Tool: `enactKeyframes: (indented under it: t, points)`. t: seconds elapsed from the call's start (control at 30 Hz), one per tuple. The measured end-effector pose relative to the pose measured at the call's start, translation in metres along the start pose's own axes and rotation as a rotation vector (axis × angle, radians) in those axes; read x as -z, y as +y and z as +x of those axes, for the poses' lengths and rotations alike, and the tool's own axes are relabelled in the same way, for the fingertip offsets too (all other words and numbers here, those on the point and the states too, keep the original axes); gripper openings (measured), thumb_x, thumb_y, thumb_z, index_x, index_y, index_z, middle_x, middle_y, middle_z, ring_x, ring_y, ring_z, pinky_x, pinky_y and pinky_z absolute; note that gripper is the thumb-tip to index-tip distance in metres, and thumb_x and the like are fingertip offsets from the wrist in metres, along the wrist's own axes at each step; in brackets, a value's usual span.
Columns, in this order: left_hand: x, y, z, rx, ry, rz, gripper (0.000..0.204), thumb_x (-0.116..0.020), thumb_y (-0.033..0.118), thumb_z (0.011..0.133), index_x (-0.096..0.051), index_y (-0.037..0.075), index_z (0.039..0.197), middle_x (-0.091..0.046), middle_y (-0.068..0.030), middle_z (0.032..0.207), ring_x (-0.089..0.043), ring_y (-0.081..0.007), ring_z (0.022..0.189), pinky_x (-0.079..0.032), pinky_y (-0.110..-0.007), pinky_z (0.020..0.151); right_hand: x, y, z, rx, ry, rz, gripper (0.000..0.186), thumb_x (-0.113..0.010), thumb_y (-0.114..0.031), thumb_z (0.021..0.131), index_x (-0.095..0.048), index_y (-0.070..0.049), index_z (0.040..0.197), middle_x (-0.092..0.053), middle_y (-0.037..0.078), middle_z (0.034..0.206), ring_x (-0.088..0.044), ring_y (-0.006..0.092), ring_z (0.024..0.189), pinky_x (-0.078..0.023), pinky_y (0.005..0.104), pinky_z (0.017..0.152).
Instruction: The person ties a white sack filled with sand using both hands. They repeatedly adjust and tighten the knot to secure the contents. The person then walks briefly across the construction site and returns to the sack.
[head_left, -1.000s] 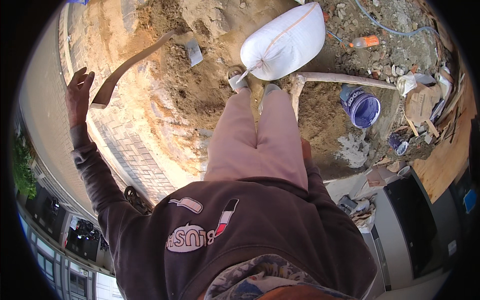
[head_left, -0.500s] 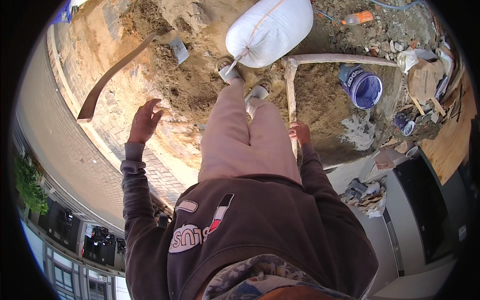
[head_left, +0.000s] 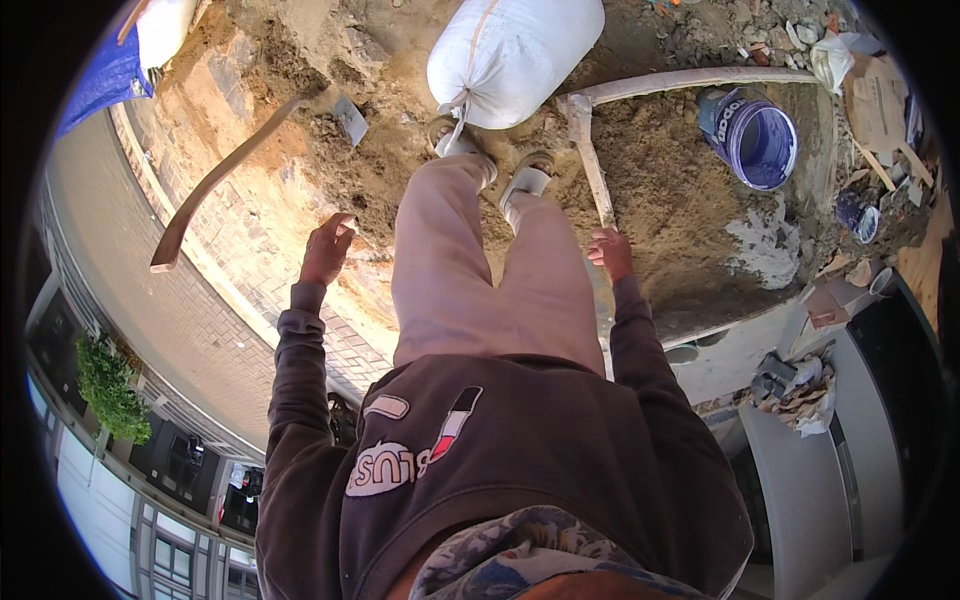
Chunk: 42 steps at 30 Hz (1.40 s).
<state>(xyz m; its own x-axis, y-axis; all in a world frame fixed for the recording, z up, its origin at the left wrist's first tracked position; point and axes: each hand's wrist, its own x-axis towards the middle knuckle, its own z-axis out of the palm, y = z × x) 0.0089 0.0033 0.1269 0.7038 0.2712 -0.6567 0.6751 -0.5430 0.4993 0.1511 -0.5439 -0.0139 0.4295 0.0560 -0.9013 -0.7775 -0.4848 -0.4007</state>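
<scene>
My left hand (head_left: pixel 327 250) is open, fingers loosely bent, left of my legs and holding nothing. My right hand (head_left: pixel 611 252) has curled fingers, slightly apart, near the lower end of a pale wooden piece (head_left: pixel 592 170), with no clear grip. That piece meets a long horizontal one (head_left: pixel 700 80) at a corner. A curved brown wooden handle (head_left: pixel 215 185) lies to the left, near a flat grey piece (head_left: pixel 349 120). A white tied sack (head_left: pixel 510 60) lies just beyond my sandalled feet (head_left: pixel 522 185).
A blue bucket (head_left: pixel 760 140) and a smaller container (head_left: pixel 857 217) stand at right among rubble and scrap boards (head_left: pixel 875 105). Blue sheeting (head_left: pixel 95 80) is at upper left. Brick paving (head_left: pixel 200 350) runs along the left. A grey panel (head_left: pixel 800 470) is at lower right.
My left hand has swung inward from far left toward my legs. My right hand has come out from behind my thigh. My legs have shifted slightly and the view has turned.
</scene>
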Motion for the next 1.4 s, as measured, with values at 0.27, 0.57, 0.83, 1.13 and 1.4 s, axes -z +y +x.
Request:
enactKeyframes:
  t: [0.27, 0.57, 0.83, 1.13, 1.4]
  points:
    - [-0.008, 0.090, 0.018, -0.164, 0.285, -0.126, 0.025, -0.056, 0.010, 0.093, -0.059, 0.002, 0.117, -0.066, -0.0156, 0.102, -0.066, -0.0256, 0.090, -0.054, -0.033, 0.077, 0.022, 0.011, 0.004, 0.046, 0.030, -0.071, 0.034, -0.047, -0.004, 0.085, -0.061, 0.004, 0.115, -0.067, 0.014, 0.087, -0.064, 0.0177, 0.067, -0.053, 0.0305, 0.061]
    - [-0.052, 0.079, 0.138, -0.158, 0.220, -0.199, 0.030, -0.057, 0.016, 0.091, -0.060, 0.001, 0.116, -0.066, -0.0149, 0.103, -0.065, -0.0229, 0.090, -0.052, -0.032, 0.077, -0.061, -0.078, 0.053, 0.416, -0.077, -0.363, 0.029, -0.045, -0.008, 0.086, -0.064, 0.001, 0.106, -0.066, 0.008, 0.081, -0.061, 0.0130, 0.066, -0.050, 0.0255, 0.063]
    - [-0.094, 0.059, 0.229, -0.053, 0.198, -0.510, 0.026, -0.058, 0.015, 0.089, -0.063, -0.002, 0.107, -0.068, -0.0168, 0.094, -0.066, -0.0262, 0.088, -0.050, -0.035, 0.082, -0.208, -0.071, 0.121, 0.110, -0.149, -0.108, 0.026, -0.053, -0.008, 0.084, -0.065, 0.000, 0.105, -0.066, 0.008, 0.080, -0.057, 0.0119, 0.061, -0.046, 0.0253, 0.054]
    - [-0.113, 0.019, 0.256, -0.002, 0.047, -0.510, 0.027, -0.053, 0.016, 0.091, -0.062, -0.003, 0.109, -0.067, -0.0148, 0.092, -0.064, -0.0198, 0.083, -0.050, -0.032, 0.075, -0.310, -0.038, 0.223, 0.019, -0.059, -0.043, 0.037, -0.056, -0.013, 0.084, -0.060, -0.001, 0.119, -0.064, 0.007, 0.096, -0.057, 0.0139, 0.077, -0.047, 0.0285, 0.061]
    - [-0.113, 0.033, 0.278, 0.114, -0.149, -0.647, 0.042, -0.060, 0.030, 0.094, -0.057, -0.003, 0.120, -0.066, -0.0128, 0.097, -0.065, -0.0174, 0.085, -0.052, -0.029, 0.071, -0.362, -0.039, 0.278, -0.213, 0.091, 0.485, 0.038, -0.064, -0.008, 0.079, -0.059, 0.000, 0.116, -0.065, 0.015, 0.101, -0.063, 0.0260, 0.088, -0.051, 0.0369, 0.068]
